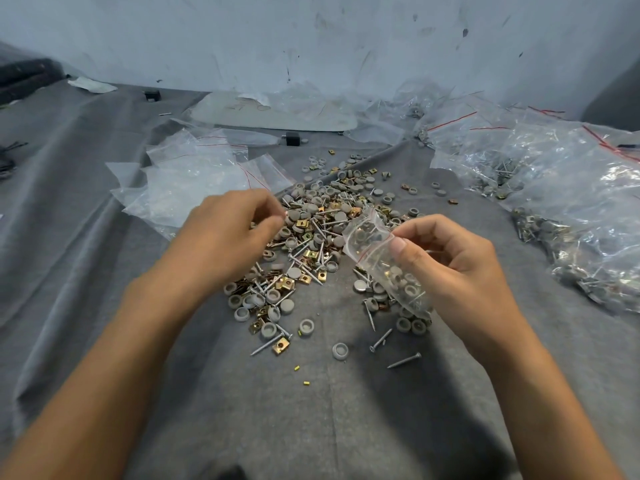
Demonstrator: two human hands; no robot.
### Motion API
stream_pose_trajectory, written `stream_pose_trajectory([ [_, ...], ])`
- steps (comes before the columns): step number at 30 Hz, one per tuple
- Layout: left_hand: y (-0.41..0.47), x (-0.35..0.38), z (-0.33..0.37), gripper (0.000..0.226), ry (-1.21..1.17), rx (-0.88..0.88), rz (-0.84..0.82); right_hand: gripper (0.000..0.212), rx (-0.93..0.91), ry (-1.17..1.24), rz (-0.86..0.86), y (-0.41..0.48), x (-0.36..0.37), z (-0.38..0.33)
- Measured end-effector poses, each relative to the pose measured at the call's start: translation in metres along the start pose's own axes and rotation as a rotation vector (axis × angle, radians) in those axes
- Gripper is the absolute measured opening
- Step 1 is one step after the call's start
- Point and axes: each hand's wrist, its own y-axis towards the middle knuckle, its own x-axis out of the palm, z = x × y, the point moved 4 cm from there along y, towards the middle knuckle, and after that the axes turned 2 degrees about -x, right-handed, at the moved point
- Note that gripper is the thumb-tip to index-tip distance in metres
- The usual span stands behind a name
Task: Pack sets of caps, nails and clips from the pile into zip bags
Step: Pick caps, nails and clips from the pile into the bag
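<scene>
A pile [322, 223] of grey caps, silver nails and brass clips lies spread over the grey cloth [311, 410]. My right hand [450, 268] grips a small clear zip bag [377, 258] with a red seal line, thumb pressed on its side; caps and clips show inside it. The bag's mouth points up and left over the pile. My left hand [228, 230] hovers at the pile's left edge with fingers curled together at the tips; whether they pinch a piece is hidden.
A stack of empty zip bags [194, 181] lies left of the pile. Filled bags [561, 188] heap up on the right. A grey flat panel [277, 112] and small black blocks [292, 138] sit at the back by the wall. Loose nails [403, 360] lie near me.
</scene>
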Motion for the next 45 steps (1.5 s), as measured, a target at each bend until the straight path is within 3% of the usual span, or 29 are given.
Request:
stream_pose_trajectory([
  [6, -0.005, 0.028, -0.016, 0.008, 0.313, -0.11, -0.229, 0.006, 0.005, 0.009, 0.025, 0.0, 0.0, 0.002],
  [11, -0.003, 0.033, -0.019, 0.015, 0.401, -0.123, -0.182, 0.007, 0.002, 0.015, 0.036, 0.0, -0.002, 0.001],
  [15, -0.002, 0.022, -0.004, 0.013, 0.057, -0.044, -0.034, 0.007, 0.002, 0.008, 0.015, 0.0, -0.001, 0.001],
  [19, -0.009, 0.025, 0.035, 0.007, -0.376, 0.111, -0.098, 0.01, -0.007, -0.009, -0.015, -0.001, -0.001, 0.0],
  [22, -0.015, 0.033, 0.049, 0.016, -0.407, 0.154, -0.141, 0.009, -0.013, -0.003, -0.033, -0.001, 0.0, 0.0],
  [27, -0.014, 0.02, 0.047, 0.025, -0.55, 0.073, -0.051, 0.012, -0.078, 0.094, 0.042, 0.002, -0.02, -0.01],
  [30, -0.018, 0.014, 0.06, 0.028, -0.737, 0.119, -0.181, 0.019, -0.087, 0.276, 0.043, 0.001, -0.021, -0.018],
  [33, -0.025, 0.014, 0.074, 0.032, -0.845, 0.204, -0.307, 0.021, -0.008, 0.442, -0.016, -0.001, -0.005, -0.02],
  [37, -0.027, 0.01, 0.076, 0.021, -0.998, 0.23, -0.318, 0.023, 0.103, 0.6, -0.061, -0.002, 0.014, -0.021],
  [45, -0.025, 0.013, 0.065, 0.022, -0.976, 0.207, -0.343, 0.059, 0.323, 0.781, -0.025, 0.0, 0.028, -0.01],
])
